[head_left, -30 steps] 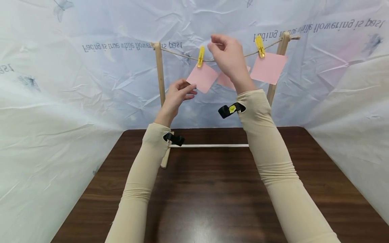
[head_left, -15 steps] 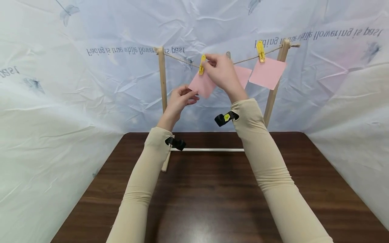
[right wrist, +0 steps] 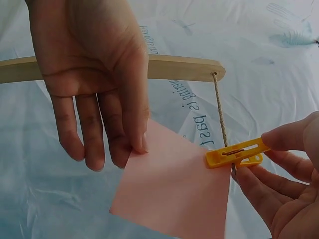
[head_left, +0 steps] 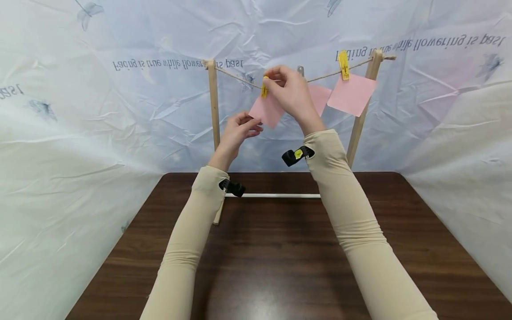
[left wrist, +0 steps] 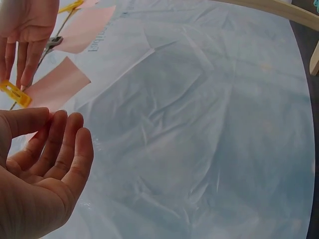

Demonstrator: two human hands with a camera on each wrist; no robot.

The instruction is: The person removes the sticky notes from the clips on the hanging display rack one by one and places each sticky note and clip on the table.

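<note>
A pink paper square hangs from the twine by a yellow clothespin at its upper corner. My right hand pinches the clothespin's handle ends between thumb and fingers, as the right wrist view shows. Lower down, my left hand pinches the paper's left corner between thumb and index finger, its other fingers loosely bent. Behind my right hand, a second pink square hangs under a grey clip. Farther right, a third pink square hangs from another yellow clothespin.
The twine is strung between a left wooden post and a right wooden post. A white rod runs low between them. The dark wooden table lies below, with printed sheeting behind and at both sides.
My right hand has come down and left from above the twine and now grips the yellow clothespin. My left hand stays at the paper's corner. The view has shifted slightly.
</note>
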